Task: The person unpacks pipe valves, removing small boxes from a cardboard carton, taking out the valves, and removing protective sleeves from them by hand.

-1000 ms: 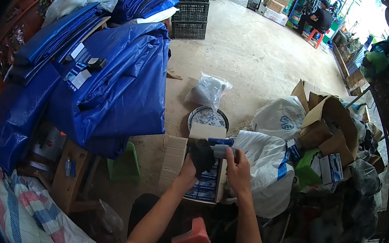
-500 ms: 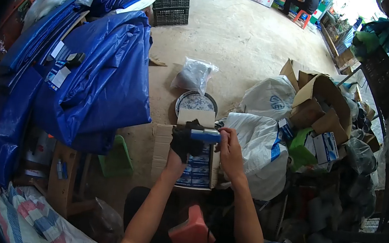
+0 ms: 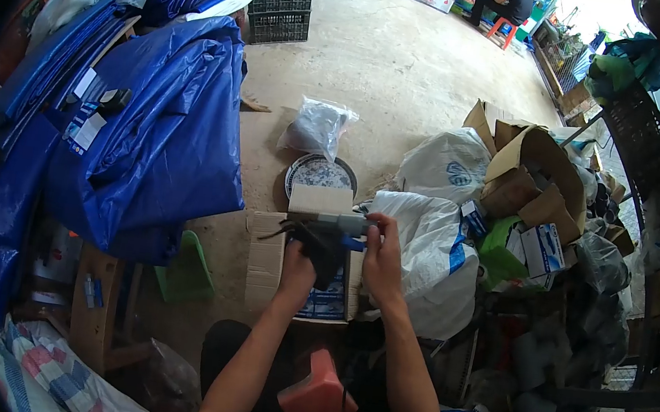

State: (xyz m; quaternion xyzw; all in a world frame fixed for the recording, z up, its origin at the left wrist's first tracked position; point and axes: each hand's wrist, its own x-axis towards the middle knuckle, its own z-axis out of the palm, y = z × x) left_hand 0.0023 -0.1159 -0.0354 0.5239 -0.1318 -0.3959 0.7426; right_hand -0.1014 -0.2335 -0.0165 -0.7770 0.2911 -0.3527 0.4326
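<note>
My left hand (image 3: 297,274) is closed on a black cloth (image 3: 323,261), which hangs below and around a grey, tube-shaped piece with a blue part (image 3: 354,225). The right end of that piece is gripped between the thumb and fingers of my right hand (image 3: 383,255). Both hands are over an open cardboard carton (image 3: 265,257) with its flaps folded out. Small blue-and-white boxes (image 3: 325,307) fill the carton, partly hidden by the cloth and my hands.
Beyond the carton lie a round speckled tray (image 3: 321,176) and a clear plastic bag (image 3: 318,128). Folded blue tarpaulin (image 3: 154,127) stands left, above a green basket (image 3: 186,268). White sacks (image 3: 425,234) and torn cardboard (image 3: 545,162) crowd the right. A person (image 3: 513,4) sits far back.
The tube-shaped piece has turned, showing grey on top where blue faced up before. The black cloth has dropped lower and spreads under it. The view has shifted slightly.
</note>
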